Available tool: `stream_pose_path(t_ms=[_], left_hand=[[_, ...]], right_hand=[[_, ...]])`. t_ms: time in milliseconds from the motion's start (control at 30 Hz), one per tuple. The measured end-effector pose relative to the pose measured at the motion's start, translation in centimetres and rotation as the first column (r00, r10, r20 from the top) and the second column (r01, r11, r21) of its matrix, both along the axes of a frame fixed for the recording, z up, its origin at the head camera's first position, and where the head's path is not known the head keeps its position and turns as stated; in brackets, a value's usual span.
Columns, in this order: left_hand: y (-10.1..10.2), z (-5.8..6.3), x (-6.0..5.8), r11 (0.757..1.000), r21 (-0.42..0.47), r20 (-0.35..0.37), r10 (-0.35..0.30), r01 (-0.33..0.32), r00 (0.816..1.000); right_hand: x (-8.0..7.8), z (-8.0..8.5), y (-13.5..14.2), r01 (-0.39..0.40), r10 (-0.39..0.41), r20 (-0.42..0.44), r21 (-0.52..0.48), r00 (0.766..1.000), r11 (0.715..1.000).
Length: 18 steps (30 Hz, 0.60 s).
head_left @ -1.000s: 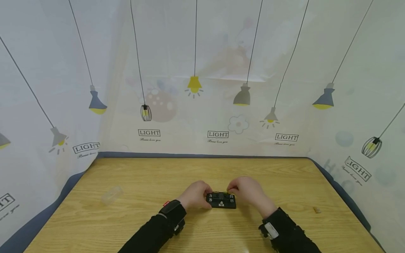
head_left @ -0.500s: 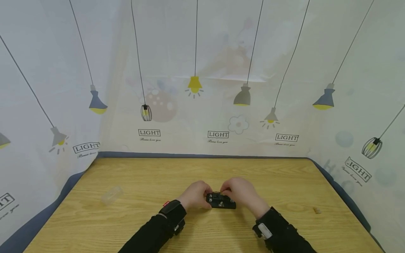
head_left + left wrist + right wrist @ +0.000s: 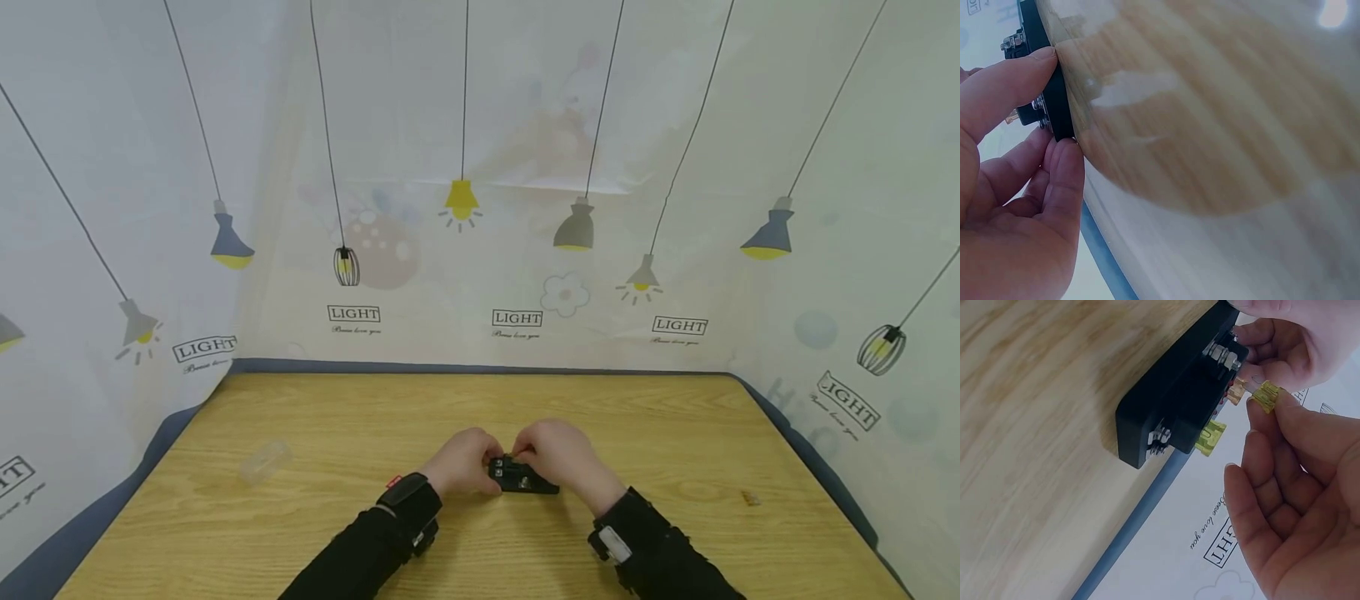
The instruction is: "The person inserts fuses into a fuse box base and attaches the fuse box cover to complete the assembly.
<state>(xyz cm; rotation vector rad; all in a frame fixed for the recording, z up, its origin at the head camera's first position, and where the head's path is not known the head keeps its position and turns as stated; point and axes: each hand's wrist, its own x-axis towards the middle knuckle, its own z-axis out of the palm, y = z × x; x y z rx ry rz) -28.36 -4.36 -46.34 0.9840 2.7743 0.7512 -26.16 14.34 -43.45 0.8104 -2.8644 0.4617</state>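
Observation:
A black fuse block [image 3: 517, 478] with metal screw terminals lies on the wooden table, in the middle of the head view. My left hand [image 3: 463, 463] grips its left end, the thumb on the front edge and fingers behind. Above the block, my right hand [image 3: 558, 454] pinches a yellow blade fuse [image 3: 1267, 395] between thumb and index finger. In the right wrist view, another yellow blade fuse [image 3: 1210, 438] sits in the block near one end. An orange-tan blade fuse [image 3: 1235, 391] sits further along, close to the pinched one. The right hand covers part of the block in the head view.
A clear plastic box [image 3: 266, 462] rests on the left side of the table [image 3: 360, 408]. Far over on the right lies a small orange-tan piece [image 3: 751, 498]. A patterned curtain [image 3: 420, 333] hangs behind the table and along both sides.
My right hand has moved left along the back of the fuse block, from its right end toward the left hand. The left hand and the block have stayed in place.

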Motion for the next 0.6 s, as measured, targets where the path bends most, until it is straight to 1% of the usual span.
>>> stream_pose_path(t_ms=[200, 367, 600], left_hand=[[-0.05, -0.22, -0.19, 1.000, 0.005, -0.016, -0.017, 0.017, 1.000], [-0.06, -0.31, -0.22, 1.000, 0.010, -0.029, -0.028, 0.028, 0.999], [0.06, -0.30, -0.39, 1.000, 0.015, -0.020, -0.021, 0.021, 1.000]], right_hand=[[-0.15, -0.29, -0.31, -0.005, 0.005, -0.026, 0.026, 1.000, 1.000], [-0.07, -0.19, -0.65, -0.007, 0.010, -0.056, 0.055, 0.998, 0.998], [-0.06, -0.40, -0.82, -0.009, 0.013, -0.063, 0.070, 0.998, 0.998]])
